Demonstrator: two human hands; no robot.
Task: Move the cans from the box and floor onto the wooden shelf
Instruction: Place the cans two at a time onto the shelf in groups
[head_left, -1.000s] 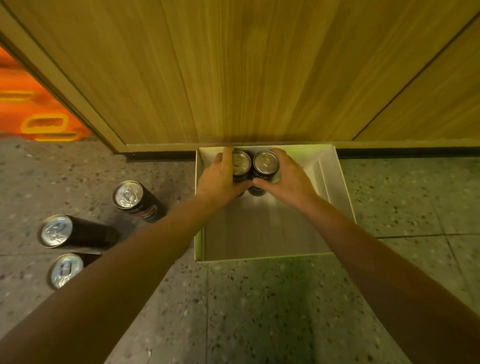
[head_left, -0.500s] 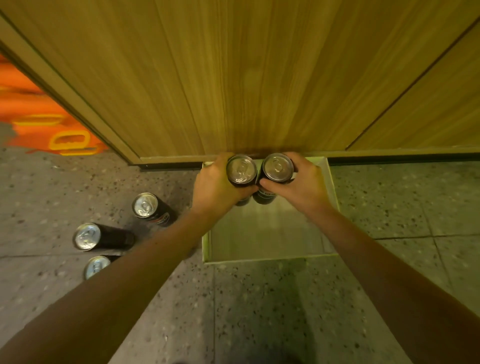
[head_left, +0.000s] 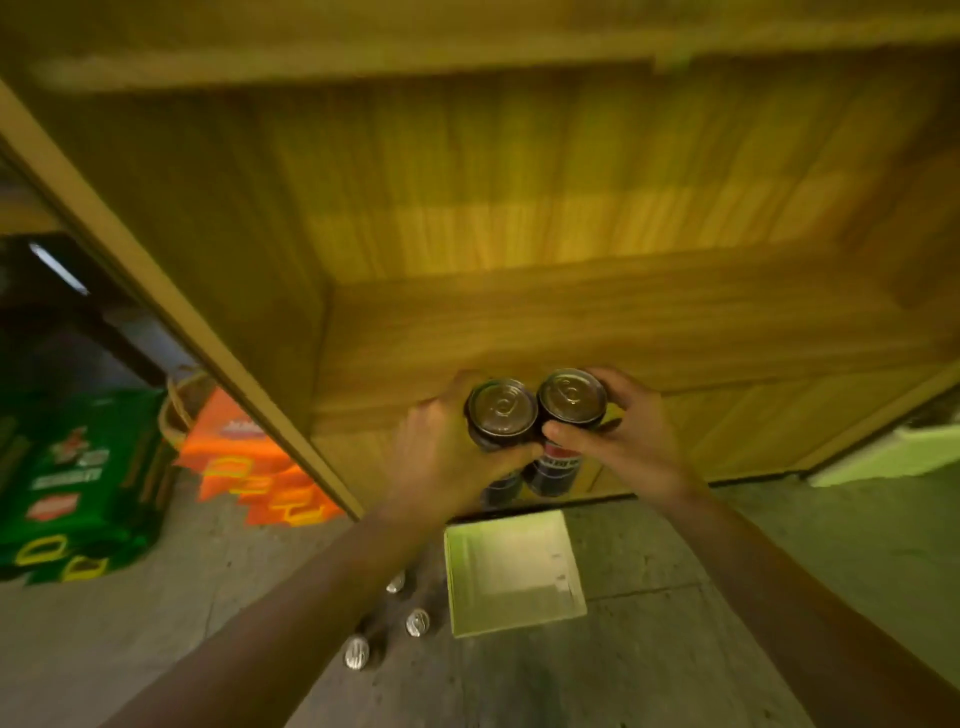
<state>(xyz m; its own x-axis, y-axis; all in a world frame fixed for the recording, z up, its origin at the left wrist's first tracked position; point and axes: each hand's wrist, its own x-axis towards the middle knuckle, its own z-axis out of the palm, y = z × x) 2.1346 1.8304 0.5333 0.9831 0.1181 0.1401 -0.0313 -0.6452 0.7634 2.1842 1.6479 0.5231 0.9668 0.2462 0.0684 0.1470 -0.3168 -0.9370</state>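
Upright, cans (head_left: 502, 411) between both hands (head_left: 631, 449).

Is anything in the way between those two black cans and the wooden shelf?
Nothing visible. The left hand grips one black, silver-topped can, the right hand a second can, both before the wooden shelf, whose board looks bare.

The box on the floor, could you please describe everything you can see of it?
The box is a pale, greenish-white, open-topped square container, cardboard by its look, with upright walls. It sits flat on the speckled floor, close in front of the base of the wooden shelf unit. No can shows inside it. Three cans stand on the floor just left of it, apparently not touching it.
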